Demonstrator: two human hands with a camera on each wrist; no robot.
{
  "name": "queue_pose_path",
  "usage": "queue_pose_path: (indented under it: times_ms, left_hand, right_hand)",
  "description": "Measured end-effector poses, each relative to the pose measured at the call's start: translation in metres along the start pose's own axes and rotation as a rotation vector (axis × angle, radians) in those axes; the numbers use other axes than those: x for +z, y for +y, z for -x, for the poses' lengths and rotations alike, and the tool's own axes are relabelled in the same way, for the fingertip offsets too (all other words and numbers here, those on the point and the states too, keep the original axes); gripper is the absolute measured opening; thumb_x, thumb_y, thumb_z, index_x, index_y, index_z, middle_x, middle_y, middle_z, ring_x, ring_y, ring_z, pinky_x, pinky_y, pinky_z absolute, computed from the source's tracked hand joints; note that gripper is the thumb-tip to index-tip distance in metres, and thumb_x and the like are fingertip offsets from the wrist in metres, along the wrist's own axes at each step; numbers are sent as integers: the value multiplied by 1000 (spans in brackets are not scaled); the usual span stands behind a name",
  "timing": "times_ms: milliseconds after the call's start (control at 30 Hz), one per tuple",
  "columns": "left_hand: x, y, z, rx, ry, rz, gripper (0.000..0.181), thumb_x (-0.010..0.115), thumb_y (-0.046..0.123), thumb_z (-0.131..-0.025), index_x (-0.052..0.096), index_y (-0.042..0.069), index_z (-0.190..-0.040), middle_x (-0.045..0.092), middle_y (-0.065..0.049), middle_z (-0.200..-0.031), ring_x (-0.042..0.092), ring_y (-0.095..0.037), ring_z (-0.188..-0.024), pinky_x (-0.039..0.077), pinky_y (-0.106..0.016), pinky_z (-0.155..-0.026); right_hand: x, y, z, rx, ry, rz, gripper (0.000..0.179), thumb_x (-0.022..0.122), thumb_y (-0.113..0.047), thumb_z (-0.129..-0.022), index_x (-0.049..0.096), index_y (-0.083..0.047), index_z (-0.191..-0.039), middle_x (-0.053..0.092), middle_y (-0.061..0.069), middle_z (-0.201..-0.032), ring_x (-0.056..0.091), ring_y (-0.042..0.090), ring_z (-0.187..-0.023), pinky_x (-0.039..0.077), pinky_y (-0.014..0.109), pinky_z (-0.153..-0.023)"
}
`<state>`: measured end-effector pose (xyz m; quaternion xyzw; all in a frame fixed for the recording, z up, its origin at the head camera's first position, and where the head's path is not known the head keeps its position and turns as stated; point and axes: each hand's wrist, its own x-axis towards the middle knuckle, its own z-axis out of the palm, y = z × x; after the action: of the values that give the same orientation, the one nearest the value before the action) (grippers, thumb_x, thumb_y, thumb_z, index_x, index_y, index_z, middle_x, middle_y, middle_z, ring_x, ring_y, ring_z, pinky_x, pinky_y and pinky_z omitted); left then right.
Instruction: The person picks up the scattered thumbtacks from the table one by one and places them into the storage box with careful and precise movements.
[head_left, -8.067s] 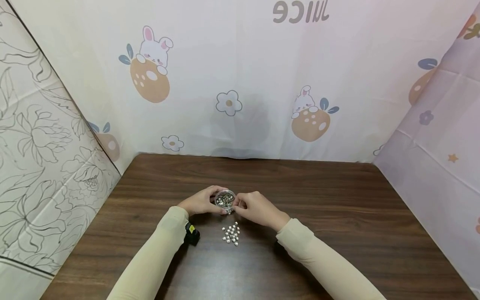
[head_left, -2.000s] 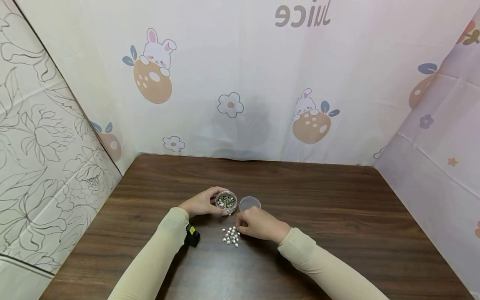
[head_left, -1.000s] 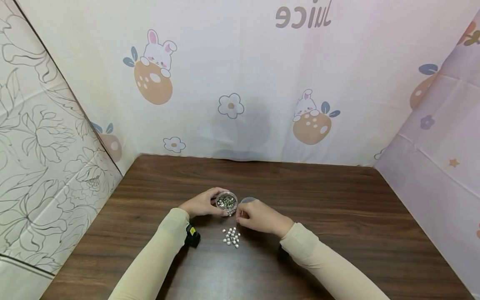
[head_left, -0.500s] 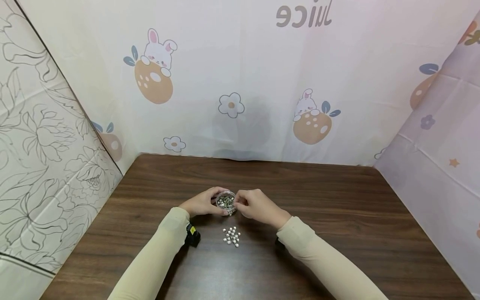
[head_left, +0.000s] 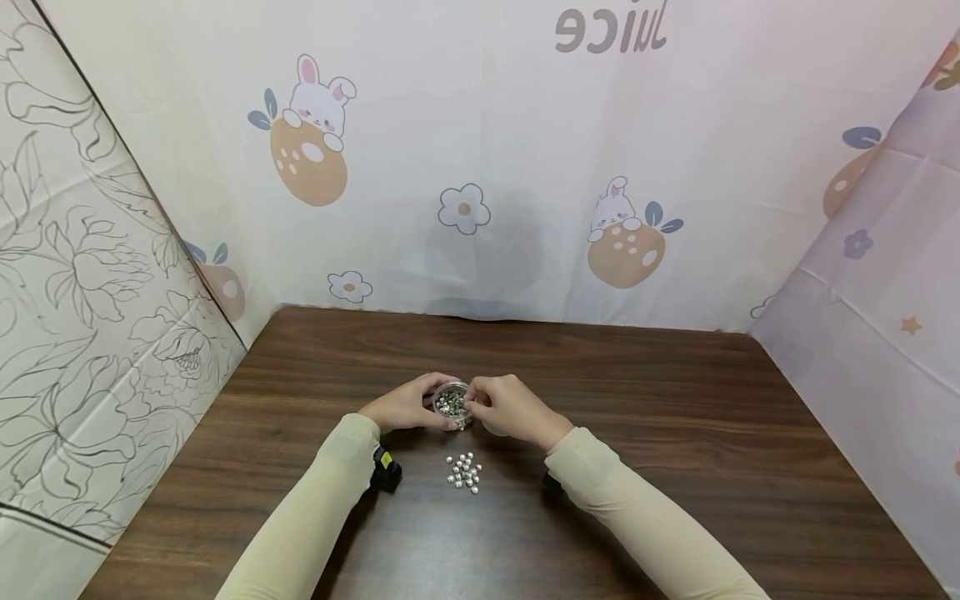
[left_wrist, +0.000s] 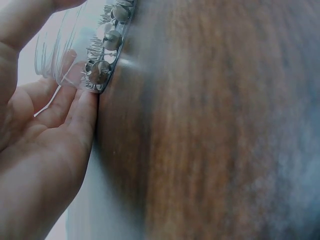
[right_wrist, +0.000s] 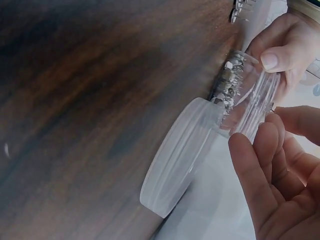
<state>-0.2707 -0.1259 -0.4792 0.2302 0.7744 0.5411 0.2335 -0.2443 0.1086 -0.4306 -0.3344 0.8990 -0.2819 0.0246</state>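
Observation:
A clear round plastic jar [head_left: 452, 403], partly filled with silver thumbtacks [left_wrist: 102, 70], stands uncovered on the table. My left hand [head_left: 408, 403] holds it from the left, thumb on the near side and fingers around the far side. At the jar's right rim, my right hand [head_left: 513, 408] pinches a small thumbtack [right_wrist: 272, 108] between thumb and forefinger. In the right wrist view the other fingers are near the jar's wall. A loose pile of silver thumbtacks [head_left: 465, 472] lies on the table in front of the jar.
A translucent round lid [right_wrist: 175, 155] lies beside the jar, mostly hidden under my right hand in the head view. The brown wooden table [head_left: 637, 500] meets a printed curtain [head_left: 525, 167] at the back. A black wrist device [head_left: 386, 471] sits under the left sleeve.
My right hand has moved from the thumbtack pile up to the jar's rim, covering most of the lid. The left hand has stayed on the jar.

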Motion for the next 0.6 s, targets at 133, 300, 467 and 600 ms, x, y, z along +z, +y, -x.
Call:
queue_pose_path:
  times_ms: [133,300,467,600]
  left_hand:
    - [0,0,0,-4,2,0,73,83,18,-85,44,12,-146,55,-6,-135,57,-19,-116,46,-39,-100]
    - [0,-1,0,-2,0,14,72,83,16,-85,44,12,-146,55,-6,-135,58,-20,-115,47,-39,-99]
    - [0,-1,0,-2,6,9,72,83,15,-85,45,12,-145,55,-6,-136,57,-20,-117,45,-41,-101]
    - [0,-1,0,-10,13,-8,72,84,17,-84,46,13,-145,53,-6,-137,56,-20,-119,44,-43,-103]
  right_hand:
    - [2,1,-1,8,-10,12,5,67,-14,-98,68,-13,-94,56,-9,-67,48,4,-56,45,26,-56]
    - [2,0,-1,44,-31,17,5,66,-16,-99,69,-13,-96,56,-9,-66,48,5,-55,45,27,-56]
    - [1,-1,-1,75,-44,3,5,67,-15,-98,69,-11,-99,60,-10,-71,54,5,-61,48,28,-61]
    - [0,-2,1,85,-50,-6,4,66,-16,-98,67,-12,-100,61,-11,-72,55,4,-61,49,26,-60]
